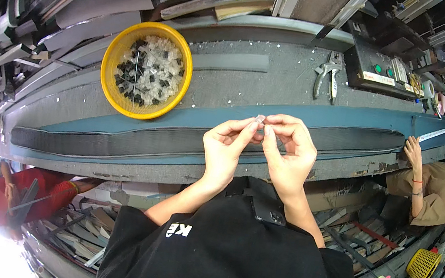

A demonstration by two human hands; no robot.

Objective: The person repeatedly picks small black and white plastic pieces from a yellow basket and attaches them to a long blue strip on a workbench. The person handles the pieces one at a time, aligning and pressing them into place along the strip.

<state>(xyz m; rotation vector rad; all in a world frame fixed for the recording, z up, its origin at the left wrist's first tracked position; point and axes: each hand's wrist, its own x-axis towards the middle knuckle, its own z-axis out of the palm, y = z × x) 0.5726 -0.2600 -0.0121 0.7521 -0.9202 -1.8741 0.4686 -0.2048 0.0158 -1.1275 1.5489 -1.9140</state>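
Note:
Both my hands meet above the bench, in front of my chest. Between the thumb and fingertips of my left hand [225, 150] is a small clear plastic piece [260, 119]. My right hand [289, 156] is closed in a pinch right beside it, its fingertips close to the piece; whether they hold something is hidden. Under my hands lies a long black ribbed strip [170, 139] on a blue-grey sheet [209, 115]. To the left stands a yellow basket [109, 59] of clear and black plastic pieces [152, 71].
Pliers [328, 77] lie at the back right, next to a dark control box with green buttons [382, 73]. At the right, a co-worker [439, 191] stretches a tape measure [436, 133] along the sheet. Another person in red [33, 191] is at the lower left. Grey profiles [103, 12] are stacked behind.

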